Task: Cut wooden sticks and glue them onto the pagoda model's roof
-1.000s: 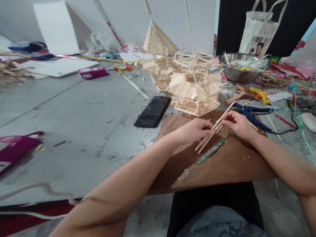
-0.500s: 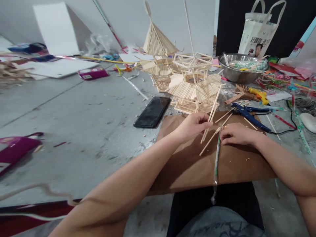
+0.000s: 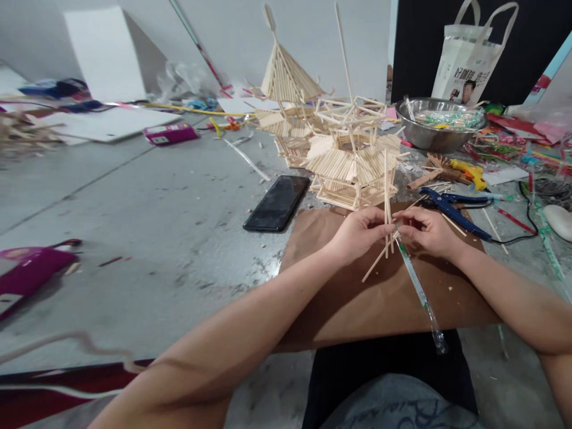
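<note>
- Since half a second ago, both hands have drawn together over the brown paper sheet (image 3: 339, 304); the sticks now stand nearly upright and the wrapper has swung to trail toward the person's lap.
- Stick pagoda model (image 3: 353, 161), behind the paper and just beyond the hands, already carries several tiered roofs and an open frame on top; I judge the build well along, with the top tier unclad.
- Black phone (image 3: 277, 202) lies left of the model; blue pliers (image 3: 449, 210) lie right of the hands.
- Left hand (image 3: 357, 233) pinches a small bundle of thin wooden sticks (image 3: 386, 202) at mid-length.
- Right hand (image 3: 426, 231) pinches the top of the clear plastic wrapper (image 3: 417, 289), fingertips touching the bundle; these sticks look not yet added to the model.
</note>
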Demonstrator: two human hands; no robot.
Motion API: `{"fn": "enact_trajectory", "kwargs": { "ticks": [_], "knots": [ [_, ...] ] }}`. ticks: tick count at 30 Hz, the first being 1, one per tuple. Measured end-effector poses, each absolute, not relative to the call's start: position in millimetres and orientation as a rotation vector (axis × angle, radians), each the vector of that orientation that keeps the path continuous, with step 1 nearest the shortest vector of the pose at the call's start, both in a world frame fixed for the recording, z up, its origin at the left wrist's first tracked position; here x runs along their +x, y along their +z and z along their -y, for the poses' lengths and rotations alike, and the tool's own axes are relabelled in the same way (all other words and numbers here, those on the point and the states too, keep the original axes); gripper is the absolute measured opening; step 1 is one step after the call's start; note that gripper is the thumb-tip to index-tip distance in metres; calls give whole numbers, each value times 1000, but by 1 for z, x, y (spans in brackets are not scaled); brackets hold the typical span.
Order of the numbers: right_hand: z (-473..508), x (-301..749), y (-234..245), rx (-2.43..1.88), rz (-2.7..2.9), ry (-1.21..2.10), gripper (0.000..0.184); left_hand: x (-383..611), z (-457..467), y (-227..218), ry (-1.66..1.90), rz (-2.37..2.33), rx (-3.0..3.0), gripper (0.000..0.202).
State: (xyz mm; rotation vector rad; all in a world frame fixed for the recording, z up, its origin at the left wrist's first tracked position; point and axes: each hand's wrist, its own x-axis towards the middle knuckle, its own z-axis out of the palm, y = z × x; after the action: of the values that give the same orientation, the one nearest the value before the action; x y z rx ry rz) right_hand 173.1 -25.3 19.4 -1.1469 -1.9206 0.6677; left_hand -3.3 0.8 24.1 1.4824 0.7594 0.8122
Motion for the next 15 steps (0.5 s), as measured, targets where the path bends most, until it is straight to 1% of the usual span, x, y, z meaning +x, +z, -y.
{"fn": "enact_trajectory", "kwargs": {
  "ticks": [6,10,15],
  "knots": [
    [27,173,20,-1075,1889,615,22,0,4,20,825,-800,1685,12],
    [30,171,20,-1067,1855,652,20,-1,5,18,841,-852,1895,13],
    [33,168,21,-1084,1822,696,18,-1,7,15,818,-850,2014,15]
  ]
}}
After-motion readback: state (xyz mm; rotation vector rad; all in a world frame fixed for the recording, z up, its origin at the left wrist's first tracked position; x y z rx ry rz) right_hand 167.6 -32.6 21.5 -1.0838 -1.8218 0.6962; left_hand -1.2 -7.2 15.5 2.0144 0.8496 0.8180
